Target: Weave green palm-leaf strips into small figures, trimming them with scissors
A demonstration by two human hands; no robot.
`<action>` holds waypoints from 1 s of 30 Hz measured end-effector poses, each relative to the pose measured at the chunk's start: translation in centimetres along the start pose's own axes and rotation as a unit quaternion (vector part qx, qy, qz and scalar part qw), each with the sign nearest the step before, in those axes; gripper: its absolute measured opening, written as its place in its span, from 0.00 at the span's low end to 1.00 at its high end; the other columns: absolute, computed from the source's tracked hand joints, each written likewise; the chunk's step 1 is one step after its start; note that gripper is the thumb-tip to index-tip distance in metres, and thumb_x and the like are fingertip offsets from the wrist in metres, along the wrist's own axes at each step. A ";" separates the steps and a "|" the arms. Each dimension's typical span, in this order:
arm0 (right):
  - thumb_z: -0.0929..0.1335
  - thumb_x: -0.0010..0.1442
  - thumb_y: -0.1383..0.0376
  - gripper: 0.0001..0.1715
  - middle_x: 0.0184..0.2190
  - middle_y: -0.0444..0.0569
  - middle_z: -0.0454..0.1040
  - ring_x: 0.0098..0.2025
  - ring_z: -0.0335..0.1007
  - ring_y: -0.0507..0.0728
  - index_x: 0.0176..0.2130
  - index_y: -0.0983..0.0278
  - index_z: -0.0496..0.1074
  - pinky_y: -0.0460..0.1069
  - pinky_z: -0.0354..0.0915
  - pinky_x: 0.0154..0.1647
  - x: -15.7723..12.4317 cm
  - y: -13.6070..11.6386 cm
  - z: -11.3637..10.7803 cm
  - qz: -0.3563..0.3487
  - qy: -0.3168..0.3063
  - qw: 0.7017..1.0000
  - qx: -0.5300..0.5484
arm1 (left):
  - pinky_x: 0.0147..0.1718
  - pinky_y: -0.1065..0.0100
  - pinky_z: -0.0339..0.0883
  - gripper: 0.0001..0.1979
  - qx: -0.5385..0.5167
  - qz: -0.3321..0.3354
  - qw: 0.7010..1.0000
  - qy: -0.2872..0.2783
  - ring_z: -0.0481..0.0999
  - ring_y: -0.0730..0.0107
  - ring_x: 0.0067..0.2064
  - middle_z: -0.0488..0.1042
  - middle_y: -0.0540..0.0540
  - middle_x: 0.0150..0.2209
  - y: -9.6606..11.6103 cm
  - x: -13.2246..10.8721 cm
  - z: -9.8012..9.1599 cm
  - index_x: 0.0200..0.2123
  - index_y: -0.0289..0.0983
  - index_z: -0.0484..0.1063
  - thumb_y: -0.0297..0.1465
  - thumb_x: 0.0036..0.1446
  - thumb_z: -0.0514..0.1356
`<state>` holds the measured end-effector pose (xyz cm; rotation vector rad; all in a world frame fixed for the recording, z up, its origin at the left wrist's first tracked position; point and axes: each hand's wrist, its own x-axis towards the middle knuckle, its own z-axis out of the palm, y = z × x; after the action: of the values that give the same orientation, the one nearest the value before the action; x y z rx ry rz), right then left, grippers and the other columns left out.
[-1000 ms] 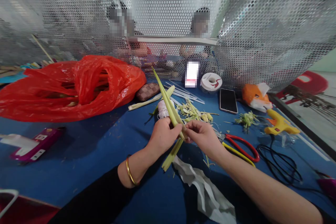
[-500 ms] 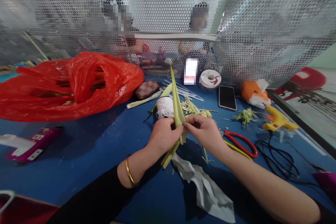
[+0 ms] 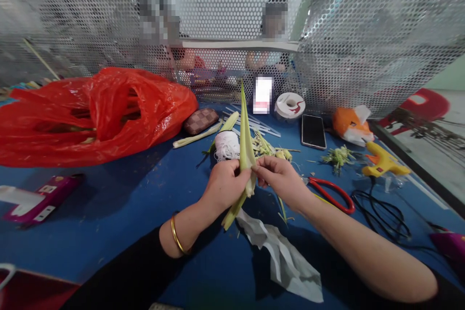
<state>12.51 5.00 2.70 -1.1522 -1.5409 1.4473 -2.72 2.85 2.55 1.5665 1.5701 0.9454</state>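
Observation:
My left hand [image 3: 228,183] pinches a long, pointed, pale green husk leaf [image 3: 245,138] between thumb and fingers, low on its stem end. At the same level, the thumb and fingertips of my right hand [image 3: 278,174] are closed on the leaf's right edge. The leaf stands upright with its tip pointing away from me, and its lower part is partly covered by my fingers. Another green strip [image 3: 232,215] sticks out below my left hand. Just behind the hands sit a ball of white string [image 3: 227,146] and a heap of green scraps [image 3: 264,144].
Crumpled grey paper [image 3: 281,256] lies in front. To the right are red-handled scissors [image 3: 334,196], a phone [image 3: 313,131], a yellow glue gun [image 3: 385,161] and its cable. A red plastic bag [image 3: 98,116] fills the left. Behind a perforated screen [image 3: 225,0] sit two people.
Both hands keep hold of the leaf in about the same place. The leaf has turned slightly, its tip now a little further right. The whole view has shifted slightly.

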 end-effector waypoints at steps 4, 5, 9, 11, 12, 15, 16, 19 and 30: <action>0.70 0.53 0.54 0.17 0.18 0.39 0.63 0.20 0.59 0.49 0.26 0.63 0.67 0.45 0.58 0.23 0.0 0.1 0.1 0.009 -0.011 0.999 0.029 | 0.20 0.72 0.62 0.11 -0.046 -0.016 0.999 -0.023 0.72 0.71 0.22 0.74 0.47 0.21 0.2 -0.1 -0.1 0.24 0.34 0.72 0.34 0.52 0.56; 0.70 0.53 0.54 0.16 0.17 0.39 0.63 0.20 0.59 0.49 0.26 0.64 0.67 0.45 0.58 0.23 0.0 0.1 0.1 0.010 -0.012 0.999 0.033 | 0.19 0.73 0.62 0.11 -0.047 -0.016 0.998 -0.023 0.72 0.71 0.22 0.74 0.47 0.21 0.2 -0.1 -0.1 0.23 0.34 0.72 0.34 0.52 0.56; 0.71 0.52 0.55 0.16 0.17 0.39 0.65 0.20 0.60 0.49 0.25 0.64 0.67 0.45 0.60 0.23 -0.1 0.1 0.2 0.013 0.001 0.999 0.035 | 0.20 0.73 0.60 0.10 -0.026 -0.002 1.000 -0.005 0.71 0.72 0.21 0.73 0.48 0.20 0.2 0.0 0.0 0.23 0.34 0.71 0.33 0.52 0.57; 0.71 0.51 0.55 0.16 0.16 0.39 0.66 0.19 0.61 0.50 0.25 0.63 0.67 0.46 0.61 0.22 -0.1 0.0 0.2 0.010 0.025 0.999 0.025 | 0.21 0.73 0.59 0.10 -0.015 0.009 1.000 0.005 0.69 0.73 0.22 0.72 0.49 0.20 0.1 0.0 0.1 0.23 0.34 0.72 0.34 0.52 0.57; 0.71 0.51 0.55 0.15 0.16 0.39 0.66 0.19 0.62 0.50 0.24 0.63 0.68 0.46 0.61 0.22 -0.1 0.0 0.2 0.007 0.037 0.999 0.018 | 0.21 0.73 0.59 0.11 -0.011 0.014 1.000 0.009 0.69 0.73 0.22 0.72 0.49 0.20 0.0 0.1 0.1 0.23 0.34 0.72 0.34 0.52 0.57; 0.70 0.52 0.56 0.15 0.15 0.39 0.66 0.19 0.61 0.50 0.23 0.63 0.68 0.47 0.61 0.22 -0.1 -0.1 0.2 -0.007 0.055 0.998 -0.001 | 0.22 0.72 0.59 0.11 -0.009 0.018 1.000 0.010 0.68 0.73 0.22 0.73 0.48 0.21 -0.1 0.2 0.0 0.26 0.34 0.74 0.34 0.52 0.57; 0.70 0.53 0.57 0.15 0.15 0.40 0.66 0.19 0.61 0.50 0.23 0.63 0.68 0.47 0.60 0.22 -0.1 -0.1 0.2 -0.011 0.058 0.998 -0.004 | 0.22 0.72 0.60 0.11 -0.011 0.017 1.000 0.007 0.69 0.72 0.23 0.73 0.48 0.22 0.0 0.2 -0.1 0.27 0.34 0.74 0.34 0.52 0.57; 0.70 0.52 0.57 0.15 0.15 0.39 0.65 0.19 0.60 0.49 0.23 0.63 0.67 0.46 0.59 0.21 -0.2 0.0 0.2 -0.013 0.062 0.998 -0.001 | 0.23 0.72 0.61 0.10 -0.020 0.015 1.000 -0.003 0.70 0.71 0.24 0.75 0.47 0.23 0.2 0.1 -0.1 0.28 0.33 0.75 0.34 0.52 0.57; 0.71 0.50 0.54 0.17 0.16 0.39 0.63 0.19 0.56 0.48 0.23 0.64 0.67 0.46 0.55 0.23 -0.1 -0.2 0.1 0.011 -0.010 0.995 0.096 | 0.21 0.73 0.58 0.10 0.009 0.031 0.999 -0.007 0.67 0.74 0.22 0.72 0.50 0.21 0.2 0.1 -0.2 0.28 0.34 0.75 0.32 0.53 0.56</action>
<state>12.44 4.87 2.91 -1.0450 -1.3735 1.5880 -2.83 2.94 2.81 1.6398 1.5320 0.9538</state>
